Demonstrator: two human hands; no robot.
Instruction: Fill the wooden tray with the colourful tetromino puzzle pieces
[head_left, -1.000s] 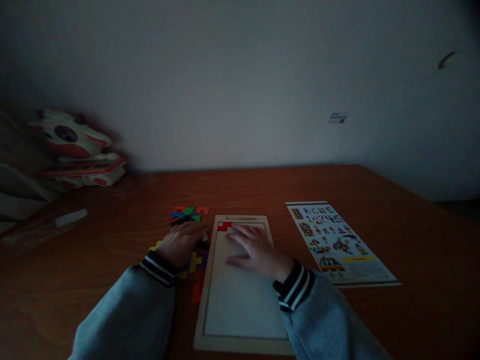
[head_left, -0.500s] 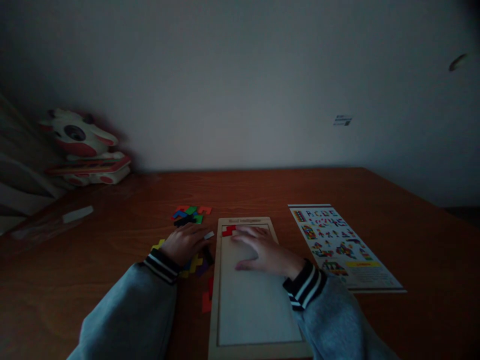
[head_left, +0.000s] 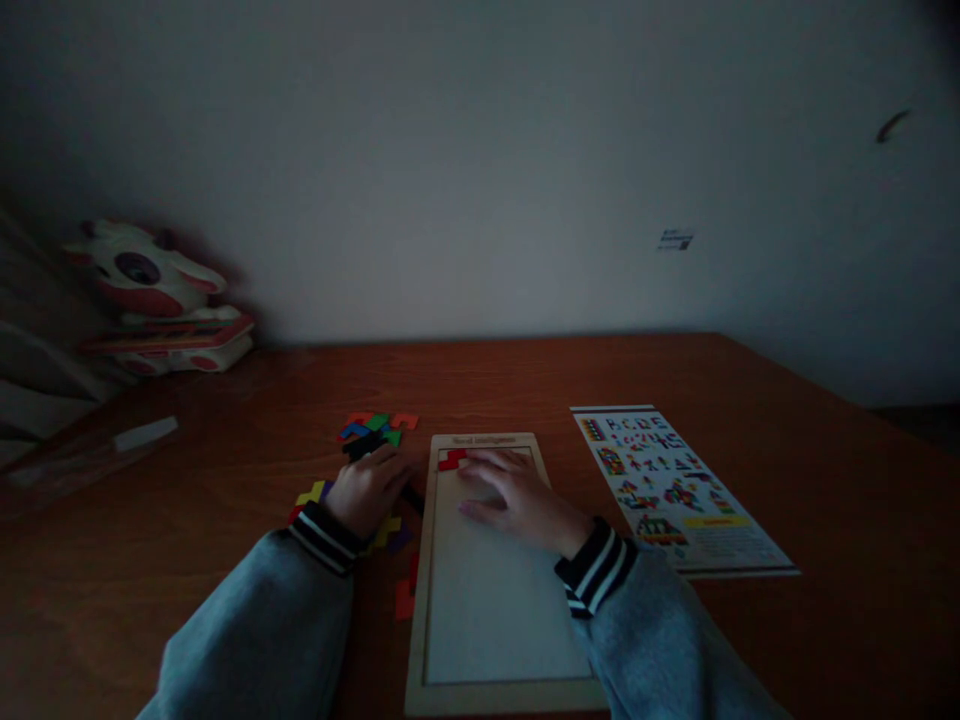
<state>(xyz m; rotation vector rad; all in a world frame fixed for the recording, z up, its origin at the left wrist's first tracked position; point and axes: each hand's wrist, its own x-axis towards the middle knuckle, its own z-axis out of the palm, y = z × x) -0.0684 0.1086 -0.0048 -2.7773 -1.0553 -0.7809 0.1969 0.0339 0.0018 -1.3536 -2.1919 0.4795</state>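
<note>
A wooden puzzle tray point(head_left: 416, 640) lies in front of me, with a red piece point(head_left: 452, 459) in its upper left corner. My right hand point(head_left: 517, 500) rests over the upper part of the tray, fingers spread and fingertips beside the red piece. Left of the tray, my left hand point(head_left: 370, 487) is over a pile of coloured pieces, its fingers bent downward; whatever they may hold is hidden. Yellow pieces point(head_left: 313, 494) show beside that hand and black pieces point(head_left: 364, 445) behind it. Another red piece point(head_left: 404, 600) lies near the tray's left edge.
Several green, blue and orange pieces point(head_left: 405, 421) lie at the back of the pile. To the right is a printed pattern sheet point(head_left: 660, 480). A cow-shaped toy point(head_left: 172, 300) stands at the far left, near a white strip point(head_left: 146, 433) on the table.
The small whitish piece at my left fingertips is no longer visible, and those fingers have curled in. My right thumb has moved up closer to the other fingers. The view has shifted slightly.
</note>
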